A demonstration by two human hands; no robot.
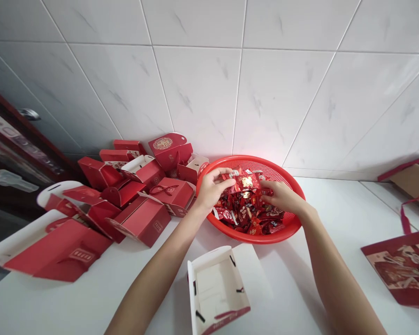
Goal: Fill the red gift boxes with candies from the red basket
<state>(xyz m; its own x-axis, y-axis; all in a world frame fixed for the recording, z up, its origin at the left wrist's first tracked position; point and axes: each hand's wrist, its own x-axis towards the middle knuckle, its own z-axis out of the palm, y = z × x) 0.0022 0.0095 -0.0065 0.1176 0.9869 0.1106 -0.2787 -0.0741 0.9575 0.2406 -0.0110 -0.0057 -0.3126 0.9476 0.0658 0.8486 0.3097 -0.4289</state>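
Observation:
A red plastic basket (298, 216) holds a heap of wrapped candies (242, 214) in red, dark and gold. Above the heap, a shiny red candy packet (247, 182) with a gold print lies between my hands. My left hand (213, 187) is closed, pinching the packet's left end between thumb and fingers. At the packet's right end is my right hand (282, 196), its fingers bent and closed against that edge; its fingertips are partly hidden among the wrappers. An opened white-lined box (216, 286) stands in front of the basket, with black cord ends showing inside.
Several red gift boxes (145, 218), some with raised lids, crowd the left of the white table (321, 279). A red printed bag (405, 265) lies at the right, below a brown cardboard box (414, 184). A tiled wall (202, 93) rises behind the basket.

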